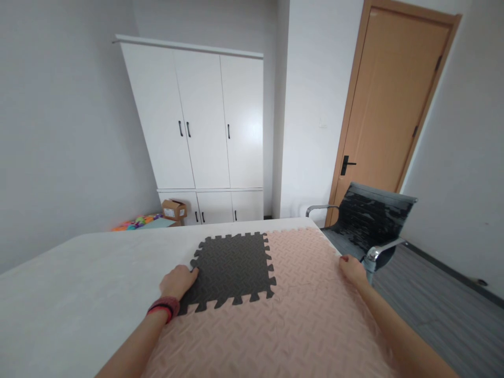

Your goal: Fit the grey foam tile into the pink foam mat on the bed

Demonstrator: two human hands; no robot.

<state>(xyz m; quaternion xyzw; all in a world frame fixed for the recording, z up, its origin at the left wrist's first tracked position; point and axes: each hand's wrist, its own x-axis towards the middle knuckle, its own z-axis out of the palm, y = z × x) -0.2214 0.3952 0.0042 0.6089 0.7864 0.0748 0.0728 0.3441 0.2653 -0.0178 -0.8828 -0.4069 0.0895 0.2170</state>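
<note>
A dark grey foam mat tile [234,268] with jigsaw-cut edges lies flat against pink foam mat tiles [299,315] on the white table. Its right and near edges meet the pink ones, teeth along the seams. At the grey tile's left edge is my left hand [179,281], closed, thumb on top and the other fingers mostly hidden; red bands circle that wrist. Out to the right, my right hand [352,269] pinches the right edge of the pink tiles near the table's side.
The white tabletop [98,283] extends to the left. A black chair [368,220] stands close to the table's right side. Beyond the table are a white cabinet [205,121], a cardboard box [174,209], colourful items [137,222] and a wooden door [397,100].
</note>
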